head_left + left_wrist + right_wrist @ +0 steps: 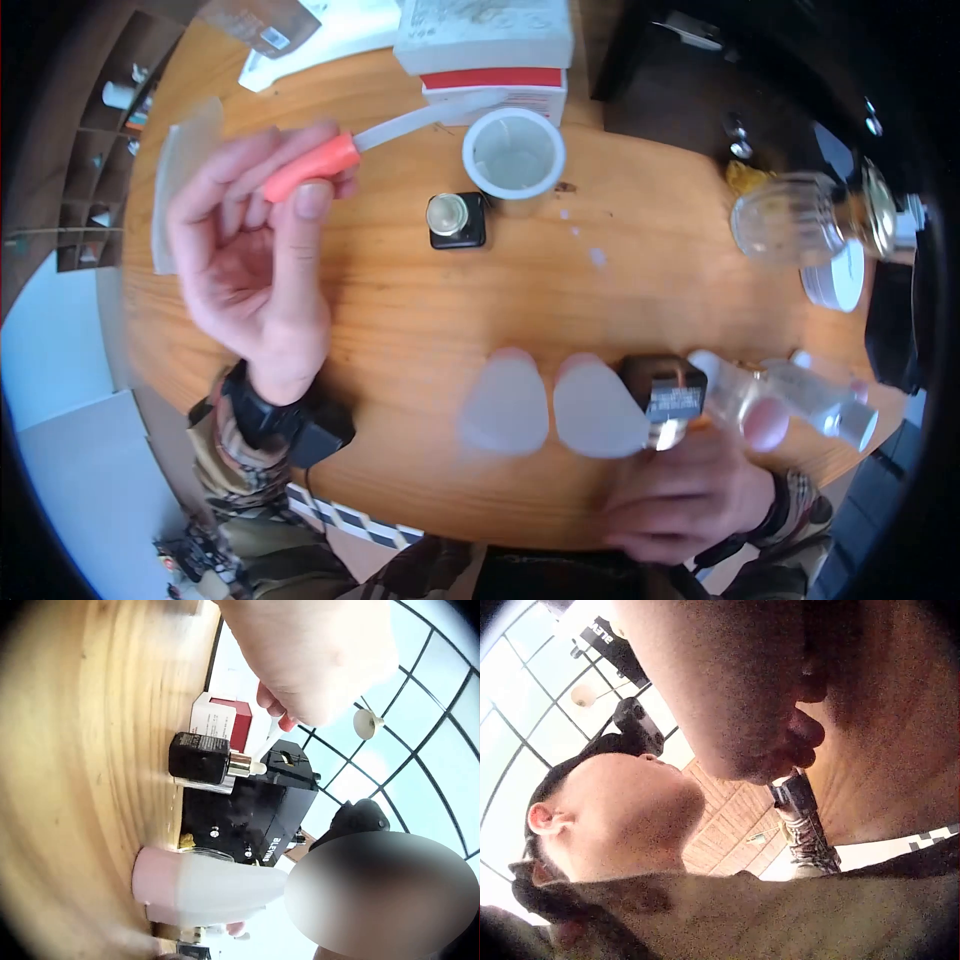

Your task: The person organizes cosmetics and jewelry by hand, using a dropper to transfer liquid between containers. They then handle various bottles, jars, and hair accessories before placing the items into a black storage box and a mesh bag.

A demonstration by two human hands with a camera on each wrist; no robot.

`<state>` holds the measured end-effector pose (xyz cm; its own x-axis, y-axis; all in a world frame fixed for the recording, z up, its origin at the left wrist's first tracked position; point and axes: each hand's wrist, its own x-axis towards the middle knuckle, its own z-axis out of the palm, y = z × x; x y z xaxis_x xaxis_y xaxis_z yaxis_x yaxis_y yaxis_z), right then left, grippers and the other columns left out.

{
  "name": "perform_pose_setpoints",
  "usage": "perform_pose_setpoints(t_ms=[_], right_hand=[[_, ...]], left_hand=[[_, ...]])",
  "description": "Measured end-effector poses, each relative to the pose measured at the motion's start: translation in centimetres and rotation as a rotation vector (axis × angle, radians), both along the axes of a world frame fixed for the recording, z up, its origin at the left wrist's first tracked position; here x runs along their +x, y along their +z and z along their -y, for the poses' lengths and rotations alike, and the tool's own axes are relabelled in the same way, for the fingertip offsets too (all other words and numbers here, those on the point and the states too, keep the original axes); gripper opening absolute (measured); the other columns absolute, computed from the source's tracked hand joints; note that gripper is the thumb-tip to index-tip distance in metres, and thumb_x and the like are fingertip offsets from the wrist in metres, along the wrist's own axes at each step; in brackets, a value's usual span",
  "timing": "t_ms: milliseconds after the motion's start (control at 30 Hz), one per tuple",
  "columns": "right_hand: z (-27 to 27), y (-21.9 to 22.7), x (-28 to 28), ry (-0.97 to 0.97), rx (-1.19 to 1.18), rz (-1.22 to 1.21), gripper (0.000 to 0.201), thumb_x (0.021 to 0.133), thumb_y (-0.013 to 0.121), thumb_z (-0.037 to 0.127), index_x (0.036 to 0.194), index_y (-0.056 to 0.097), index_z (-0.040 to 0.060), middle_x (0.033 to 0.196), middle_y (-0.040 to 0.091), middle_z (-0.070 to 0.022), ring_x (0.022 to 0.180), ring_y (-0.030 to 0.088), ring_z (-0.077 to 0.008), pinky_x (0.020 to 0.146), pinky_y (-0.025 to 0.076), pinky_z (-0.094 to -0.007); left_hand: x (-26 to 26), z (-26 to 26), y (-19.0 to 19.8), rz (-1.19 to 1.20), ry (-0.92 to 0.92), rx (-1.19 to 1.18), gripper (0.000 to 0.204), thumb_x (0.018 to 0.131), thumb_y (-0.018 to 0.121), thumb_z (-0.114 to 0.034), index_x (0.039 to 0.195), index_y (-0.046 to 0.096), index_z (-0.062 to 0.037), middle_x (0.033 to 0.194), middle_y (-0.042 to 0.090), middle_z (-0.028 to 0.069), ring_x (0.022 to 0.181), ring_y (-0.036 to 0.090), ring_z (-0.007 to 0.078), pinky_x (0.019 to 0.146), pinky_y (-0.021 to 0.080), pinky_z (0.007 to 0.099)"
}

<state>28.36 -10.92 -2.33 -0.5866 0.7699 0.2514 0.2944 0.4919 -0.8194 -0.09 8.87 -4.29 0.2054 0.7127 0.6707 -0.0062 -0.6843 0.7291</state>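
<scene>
My left hand (245,285) is raised over the left side of the table, pinching the coral handle (318,168) of a small spatula. Its pale flat blade (405,124) points right and overlaps the boxes behind in the head view. Right of it stands a white-rimmed cup (478,183); before the cup is a black dropper bottle (470,240) with a pale bulb, upright in the left wrist view (199,757). My right hand (690,495), blurred, lies low at the table's near edge, fingers loosely bent, beside a black bottle (660,375) with a label.
Two frosted bottles with pink bases (505,405) stand at the front middle. Several small bottles (825,405) cluster front right. A clear glass jar (785,220) with a gold lid and a white-lidded tub (835,275) stand right. White boxes (485,35) are stacked at the back.
</scene>
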Motion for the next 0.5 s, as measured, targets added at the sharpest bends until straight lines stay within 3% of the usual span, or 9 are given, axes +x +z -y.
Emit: perform_pose_setpoints(t_ms=[267, 333, 367, 500], right_hand=[[0.4, 0.3, -1.6, -0.089, -0.026, -0.036, 0.008, 0.081, 0.081, 0.011, 0.081, 0.072, 0.0106, 0.083, 0.069, -0.0026, 0.065, 0.065, -0.021, 0.056, 0.051, -0.035], [0.2, 0.5, -2.3, -0.144, -0.023, -0.088, 0.011, 0.08, 0.078, 0.011, 0.079, 0.067, 0.0091, 0.077, 0.061, -0.0052, 0.065, 0.062, -0.026, 0.056, 0.05, -0.0377], [0.1, 0.7, -2.5, -0.136, -0.037, -0.091, 0.011, 0.081, 0.078, 0.01, 0.08, 0.067, 0.0078, 0.078, 0.061, -0.0076, 0.065, 0.062, -0.0296, 0.057, 0.05, -0.0395], [0.0, 1.4, -3.7, -0.141, -0.053, -0.104, 0.01, 0.083, 0.076, 0.009, 0.081, 0.066, 0.0067, 0.076, 0.062, -0.0089, 0.065, 0.064, -0.0312, 0.057, 0.05, -0.0404]], left_hand=[[0.4, -0.8, 1.1, 0.03, 0.041, -0.058, 0.037, 0.098, 0.064, 0.005, 0.132, 0.048, 0.0021, 0.12, 0.069, 0.0224, 0.102, 0.071, 0.0236, 0.089, 0.059, 0.0343], [0.3, -1.1, 1.7, 0.06, 0.046, -0.046, 0.037, 0.098, 0.064, 0.005, 0.132, 0.047, 0.0019, 0.12, 0.069, 0.0222, 0.103, 0.071, 0.0237, 0.089, 0.059, 0.034], [0.2, -1.2, 1.8, 0.053, 0.034, -0.009, 0.038, 0.098, 0.064, 0.006, 0.132, 0.047, 0.0017, 0.12, 0.069, 0.022, 0.104, 0.071, 0.0232, 0.09, 0.059, 0.0338], [-0.3, -1.7, 1.7, -0.041, 0.003, 0.044, 0.039, 0.097, 0.066, 0.005, 0.132, 0.047, 0.0005, 0.118, 0.07, 0.0214, 0.104, 0.07, 0.0205, 0.089, 0.057, 0.0314]])
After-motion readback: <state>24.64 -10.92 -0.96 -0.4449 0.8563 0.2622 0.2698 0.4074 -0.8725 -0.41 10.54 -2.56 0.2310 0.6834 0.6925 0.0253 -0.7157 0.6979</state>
